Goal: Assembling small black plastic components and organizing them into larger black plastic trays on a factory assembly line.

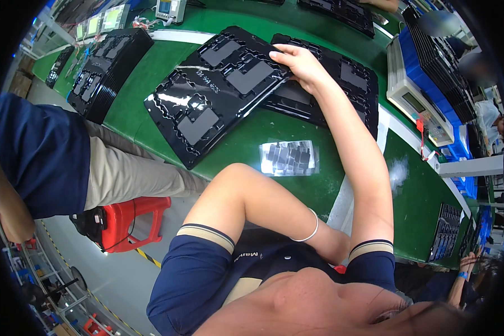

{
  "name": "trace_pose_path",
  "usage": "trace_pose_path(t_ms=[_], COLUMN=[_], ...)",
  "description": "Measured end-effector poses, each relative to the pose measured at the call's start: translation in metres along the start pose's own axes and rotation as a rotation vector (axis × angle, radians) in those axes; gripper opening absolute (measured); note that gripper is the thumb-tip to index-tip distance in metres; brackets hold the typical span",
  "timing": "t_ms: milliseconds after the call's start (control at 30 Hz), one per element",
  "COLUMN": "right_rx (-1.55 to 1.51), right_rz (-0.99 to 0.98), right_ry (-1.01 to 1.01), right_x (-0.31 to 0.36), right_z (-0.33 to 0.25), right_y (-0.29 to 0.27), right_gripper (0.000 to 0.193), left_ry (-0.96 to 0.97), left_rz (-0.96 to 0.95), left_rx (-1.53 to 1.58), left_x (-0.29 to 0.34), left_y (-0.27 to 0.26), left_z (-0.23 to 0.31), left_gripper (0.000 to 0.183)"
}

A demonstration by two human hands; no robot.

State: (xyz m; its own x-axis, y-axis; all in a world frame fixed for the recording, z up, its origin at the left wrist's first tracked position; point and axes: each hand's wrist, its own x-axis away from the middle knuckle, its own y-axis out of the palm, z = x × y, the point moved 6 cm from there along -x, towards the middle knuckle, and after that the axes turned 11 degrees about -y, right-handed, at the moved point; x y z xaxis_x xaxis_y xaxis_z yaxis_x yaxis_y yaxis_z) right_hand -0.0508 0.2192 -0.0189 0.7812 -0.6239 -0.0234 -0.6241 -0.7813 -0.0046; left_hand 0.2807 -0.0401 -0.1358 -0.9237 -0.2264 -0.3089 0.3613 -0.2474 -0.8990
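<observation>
My right hand [301, 64] reaches up the bench and grips the right corner of a black moulded tray [207, 64], fingers on its top face. Grey rectangular pads and winding raised channels mark this tray, which sits at an angle and partly overlaps a second black tray [359, 66] behind it. Close to my body, beside the bench edge, is my left hand [337, 246], below a white bangle on the wrist; its fingers are hidden. A small pile of clear sheets with grey pieces [288, 158] lies on the green bench below the trays.
A stack of black trays [109, 70] stands at the left on the green bench [130, 115]. Another person's trousered leg [134, 168] is close at left, by a red plastic stool [134, 221]. At right stands a white meter [417, 98] with red leads.
</observation>
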Motion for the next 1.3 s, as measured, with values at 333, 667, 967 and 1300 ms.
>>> trace_pose_path(t_ms=[333,667,967,1300], right_rx=[-0.134,-0.023,0.160,1.039], right_rz=[0.251,-0.043,0.138,0.917], right_ry=[-0.134,-0.122,-0.447,-0.866], right_x=[-0.029,-0.032,0.099,0.261], right_z=[0.013,0.005,-0.086,-0.202], right_y=[0.031,0.049,-0.052,-0.225], right_gripper=[0.074,0.064,0.020,0.012], left_ry=[-0.133,-0.117,0.100,0.029], left_rz=[0.528,0.637,-0.059,-0.040], left_rx=[0.680,0.596,0.150,0.324], left_x=[0.014,0.026,0.019,0.017], left_y=[-0.068,-0.109,-0.080,-0.099], left_z=[-0.010,-0.017,0.004,0.003], left_gripper=[0.021,0.019,0.011,0.008])
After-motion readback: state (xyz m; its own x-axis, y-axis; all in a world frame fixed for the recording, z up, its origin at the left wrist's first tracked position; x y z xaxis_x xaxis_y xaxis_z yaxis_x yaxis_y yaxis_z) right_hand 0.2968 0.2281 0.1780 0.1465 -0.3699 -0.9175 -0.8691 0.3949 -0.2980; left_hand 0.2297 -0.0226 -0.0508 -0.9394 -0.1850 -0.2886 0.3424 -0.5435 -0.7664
